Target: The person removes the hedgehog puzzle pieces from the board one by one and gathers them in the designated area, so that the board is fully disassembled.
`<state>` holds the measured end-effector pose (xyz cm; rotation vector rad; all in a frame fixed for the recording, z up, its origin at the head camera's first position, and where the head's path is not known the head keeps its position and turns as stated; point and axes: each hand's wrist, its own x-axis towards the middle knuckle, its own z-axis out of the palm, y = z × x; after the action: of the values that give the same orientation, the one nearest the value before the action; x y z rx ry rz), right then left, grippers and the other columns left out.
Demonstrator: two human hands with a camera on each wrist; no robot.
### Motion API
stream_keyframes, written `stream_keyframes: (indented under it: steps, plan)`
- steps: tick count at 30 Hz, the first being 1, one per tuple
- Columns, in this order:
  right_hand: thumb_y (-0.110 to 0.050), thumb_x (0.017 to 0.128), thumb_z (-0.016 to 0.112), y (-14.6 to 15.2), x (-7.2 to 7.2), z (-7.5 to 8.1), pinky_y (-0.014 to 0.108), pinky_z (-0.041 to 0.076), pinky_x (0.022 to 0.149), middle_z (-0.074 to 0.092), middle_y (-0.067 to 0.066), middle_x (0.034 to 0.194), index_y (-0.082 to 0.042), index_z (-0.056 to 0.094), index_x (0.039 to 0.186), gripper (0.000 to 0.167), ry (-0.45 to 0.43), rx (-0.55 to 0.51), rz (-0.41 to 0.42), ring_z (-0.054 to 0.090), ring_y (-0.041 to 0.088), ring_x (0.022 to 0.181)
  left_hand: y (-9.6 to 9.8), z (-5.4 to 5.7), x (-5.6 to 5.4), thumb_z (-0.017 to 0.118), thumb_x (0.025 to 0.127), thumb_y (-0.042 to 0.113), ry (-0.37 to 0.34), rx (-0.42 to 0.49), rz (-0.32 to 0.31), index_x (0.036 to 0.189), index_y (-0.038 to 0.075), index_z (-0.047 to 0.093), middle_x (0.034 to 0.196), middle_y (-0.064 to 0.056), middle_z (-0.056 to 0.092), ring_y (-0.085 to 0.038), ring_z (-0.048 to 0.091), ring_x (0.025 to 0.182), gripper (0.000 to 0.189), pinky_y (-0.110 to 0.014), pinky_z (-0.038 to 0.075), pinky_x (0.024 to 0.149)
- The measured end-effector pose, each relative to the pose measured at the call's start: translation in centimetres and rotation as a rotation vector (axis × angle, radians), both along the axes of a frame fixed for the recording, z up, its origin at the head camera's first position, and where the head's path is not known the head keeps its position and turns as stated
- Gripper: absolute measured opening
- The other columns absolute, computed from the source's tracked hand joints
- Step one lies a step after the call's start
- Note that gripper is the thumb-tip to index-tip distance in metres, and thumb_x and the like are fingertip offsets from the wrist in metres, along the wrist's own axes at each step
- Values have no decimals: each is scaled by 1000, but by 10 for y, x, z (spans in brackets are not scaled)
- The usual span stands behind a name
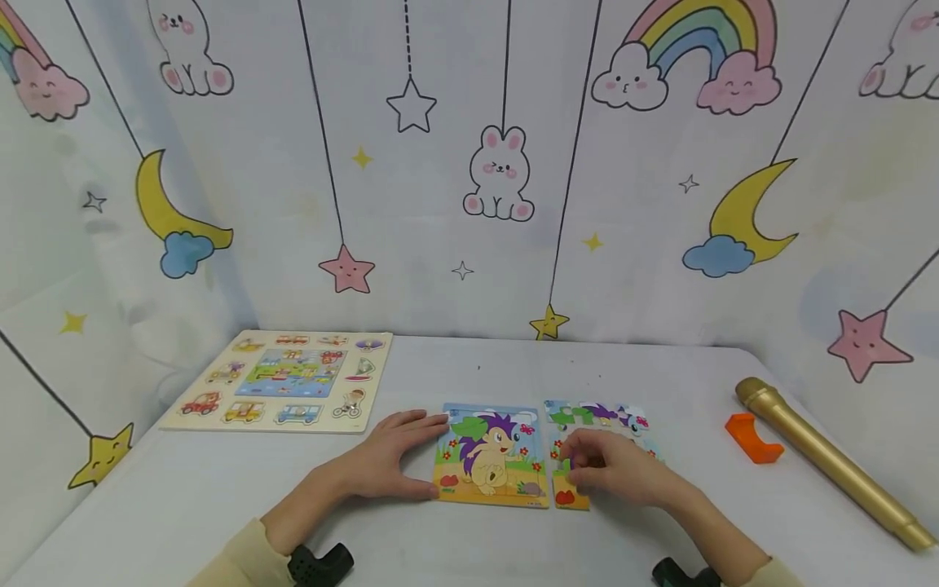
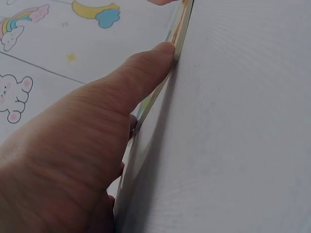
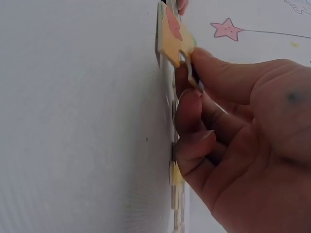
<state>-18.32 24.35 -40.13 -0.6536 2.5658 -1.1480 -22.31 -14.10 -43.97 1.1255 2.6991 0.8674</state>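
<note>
A square puzzle board [image 1: 491,477] with a purple-spined hedgehog picture lies flat in the middle of the table. My left hand [image 1: 377,463] touches its left side, fingers spread along the edge and thumb near the lower left corner. In the left wrist view the thumb [image 2: 141,68] lies against the board's edge. To the right of the board, my right hand [image 1: 623,466] pinches a yellow-orange jigsaw piece [image 1: 569,497] with a red shape, held between thumb and fingertips. The right wrist view shows this piece [image 3: 170,41] tilted. Other jigsaw pieces [image 1: 597,414] lie behind the right hand, partly hidden.
A wooden vehicle puzzle board [image 1: 374,383] lies at the back left of the white table [image 1: 455,546]. On the right are an orange curved block [image 1: 750,440] and a long gold microphone-like stick [image 1: 836,465]. A patterned cloth [image 1: 440,204] hangs behind the table.
</note>
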Motion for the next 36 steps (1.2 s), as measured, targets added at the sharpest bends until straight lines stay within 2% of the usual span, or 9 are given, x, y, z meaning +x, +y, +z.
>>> stream_keyframes:
  steps: [11,22,27,36]
  plan:
    - [-17,91,77,-1,2,0,23,48,68,58,-5,86,-10,68,104,17,121,83,-1,53,11,80,0,3,1,76,82,58,2,0,3,153,18,47,159,5,39,-33,21,149,86,-63,19,114]
    - [-18,90,77,-4,-1,-4,24,48,67,58,-8,84,-13,68,103,16,161,122,-19,54,11,78,-1,4,2,75,83,59,3,0,6,153,18,47,159,4,38,-33,22,148,86,-63,19,114]
    - [-16,91,76,-6,-1,2,24,50,66,60,-7,85,-11,69,106,18,191,91,-17,57,10,76,0,4,2,75,83,59,-3,1,5,152,18,48,159,5,38,-32,21,149,85,-63,19,114]
    - [-24,93,76,-29,-5,17,26,54,70,65,-3,103,-10,67,119,31,195,85,2,59,13,86,1,3,2,75,82,59,-7,-7,5,152,18,48,159,7,38,-31,21,149,85,-62,18,115]
